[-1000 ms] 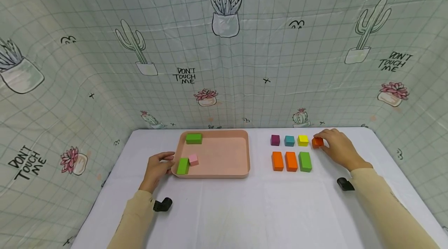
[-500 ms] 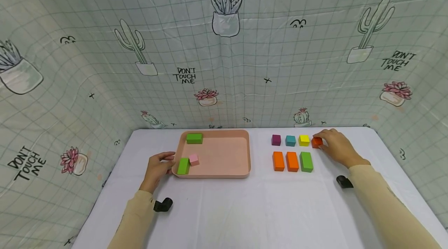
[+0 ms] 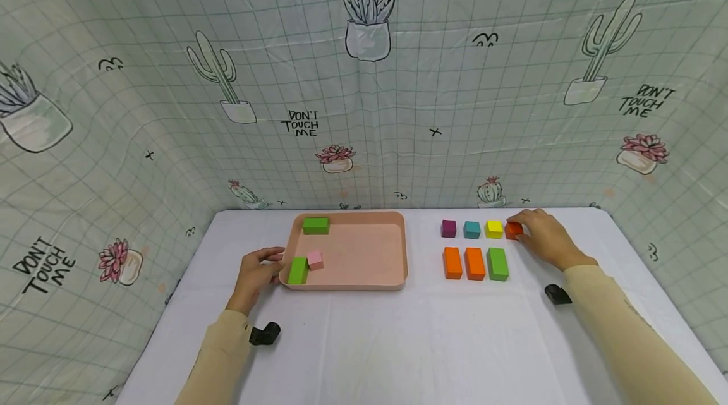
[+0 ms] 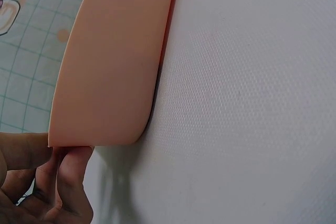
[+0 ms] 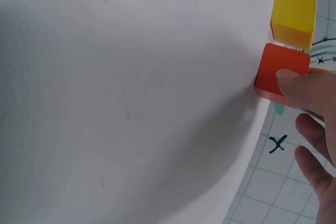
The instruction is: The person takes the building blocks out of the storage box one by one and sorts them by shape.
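At the left end of a pink tray point(image 3: 364, 253), my left hand point(image 3: 254, 273) holds the near-left part of its rim. The left wrist view shows the tray's outer wall point(image 4: 110, 66) with bent fingers point(image 4: 73, 177) at its end. On the right, my right hand point(image 3: 548, 237) pinches an orange-red cube point(image 3: 514, 230) on the table. That cube point(image 5: 278, 72) sits beside a yellow cube point(image 5: 294, 17), a narrow gap apart, with my thumb point(image 5: 304, 90) on its face. Inside the tray are two green blocks point(image 3: 315, 225) and a pink cube point(image 3: 315, 259).
A purple cube point(image 3: 448, 229) and a teal cube point(image 3: 471, 230) continue the back row leftward from the yellow one. In front stand two orange blocks point(image 3: 452, 263) and a green block point(image 3: 497, 264). White cloth point(image 3: 387, 342) covers the table; a printed curtain point(image 3: 398, 95) hangs behind.
My right hand has moved the orange-red cube slightly left, nearer the yellow cube. The left hand and the tray stay in place.
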A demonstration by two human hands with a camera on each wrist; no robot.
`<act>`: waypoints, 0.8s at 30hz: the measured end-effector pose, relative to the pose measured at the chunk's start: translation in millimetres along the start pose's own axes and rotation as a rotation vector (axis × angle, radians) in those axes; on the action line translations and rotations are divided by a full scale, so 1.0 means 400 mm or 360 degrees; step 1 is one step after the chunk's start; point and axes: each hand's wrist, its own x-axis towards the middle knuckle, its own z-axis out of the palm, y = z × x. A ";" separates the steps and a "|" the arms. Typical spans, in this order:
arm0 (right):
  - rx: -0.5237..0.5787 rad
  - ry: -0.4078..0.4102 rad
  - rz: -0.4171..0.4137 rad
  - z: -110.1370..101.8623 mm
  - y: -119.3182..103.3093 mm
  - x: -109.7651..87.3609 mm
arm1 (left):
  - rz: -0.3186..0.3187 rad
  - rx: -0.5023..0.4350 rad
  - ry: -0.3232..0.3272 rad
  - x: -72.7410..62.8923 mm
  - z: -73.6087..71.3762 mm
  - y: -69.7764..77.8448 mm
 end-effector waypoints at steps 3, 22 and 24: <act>-0.0010 -0.0003 0.0001 0.003 0.002 0.003 | 0.0005 0.0001 -0.0003 -0.001 0.000 0.001; -0.0011 0.0094 -0.0081 -0.072 -0.117 0.009 | 0.0000 0.0003 -0.0003 0.001 0.001 0.000; -0.0014 0.0112 -0.0125 -0.080 -0.149 0.014 | 0.0000 0.0003 -0.0001 0.000 0.001 0.001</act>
